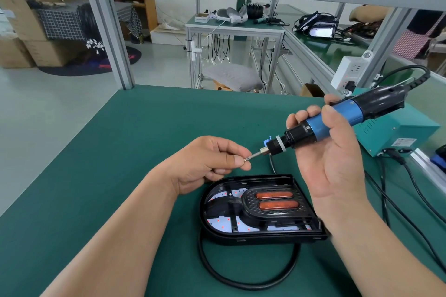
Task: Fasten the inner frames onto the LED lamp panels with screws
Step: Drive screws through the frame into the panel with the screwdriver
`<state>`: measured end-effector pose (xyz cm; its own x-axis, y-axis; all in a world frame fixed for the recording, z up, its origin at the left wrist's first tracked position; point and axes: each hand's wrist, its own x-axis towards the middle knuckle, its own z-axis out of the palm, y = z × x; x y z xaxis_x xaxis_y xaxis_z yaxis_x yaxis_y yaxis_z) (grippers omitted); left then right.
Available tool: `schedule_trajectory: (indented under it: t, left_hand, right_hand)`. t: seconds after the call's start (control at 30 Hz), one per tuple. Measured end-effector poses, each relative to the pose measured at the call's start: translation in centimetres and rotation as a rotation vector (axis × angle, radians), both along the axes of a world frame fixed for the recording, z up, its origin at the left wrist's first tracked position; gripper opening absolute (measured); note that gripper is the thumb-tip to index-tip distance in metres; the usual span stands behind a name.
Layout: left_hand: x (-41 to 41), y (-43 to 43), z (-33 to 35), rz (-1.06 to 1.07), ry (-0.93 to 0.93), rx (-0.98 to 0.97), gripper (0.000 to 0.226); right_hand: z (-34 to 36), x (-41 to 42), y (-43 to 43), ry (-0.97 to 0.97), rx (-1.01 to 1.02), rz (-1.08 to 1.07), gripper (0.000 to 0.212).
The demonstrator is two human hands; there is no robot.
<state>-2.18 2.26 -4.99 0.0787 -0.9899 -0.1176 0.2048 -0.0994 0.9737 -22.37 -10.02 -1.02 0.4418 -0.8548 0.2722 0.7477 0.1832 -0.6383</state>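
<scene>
Screw (pixel 245 159) (tiny, barely discernible) at screwdriver (pixel 337 118) tip

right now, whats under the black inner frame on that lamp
Through gaps in the inner frame, a white LED board with red dots shows, inside the lamp housing. Two orange bars show through its centre slots. The frame covers the rest of the board.

Bright, even light falls soft and nearly shadowless on the green matte desk (pixel 125 142). Faint glare marks the glossy black plastic lamp housing (pixel 253 239). Grey aluminium posts (pixel 108 31) bow at the nine and three o'clock edges.
</scene>
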Motion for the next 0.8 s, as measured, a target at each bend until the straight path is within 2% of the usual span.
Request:
schedule_trajectory:
  t: [0.2, 0.37, 0.5, 0.6, 0.8]
  left_hand:
    - [-0.10, 0.02, 0.02, 0.005, -0.010, -0.003, 0.016]
    - [-0.20, 0.06, 0.01, 0.029, -0.044, 0.007, 0.016]
    - [-0.30, 0.01, 0.05, 0.038, -0.064, -0.001, 0.016]
    - [-0.39, -0.10, 0.12, 0.045, -0.076, -0.008, 0.015]
    - [-0.30, 0.15, 0.03, 0.018, -0.084, -0.038, 0.014]
  right_hand:
    - [-0.13, 0.12, -0.14, 0.018, -0.024, 0.007, 0.025]
    - [-0.32, 0.19, -0.43, 0.036, -0.010, 0.002, 0.031]
    - [-0.53, 0.34, -0.48, 0.041, 0.040, -0.047, 0.020]
    - [-0.69, 0.31, -0.52, 0.033, 0.054, -0.060, 0.020]
    - [-0.50, -0.14, -0.65, 0.043, -0.021, 0.027, 0.027]
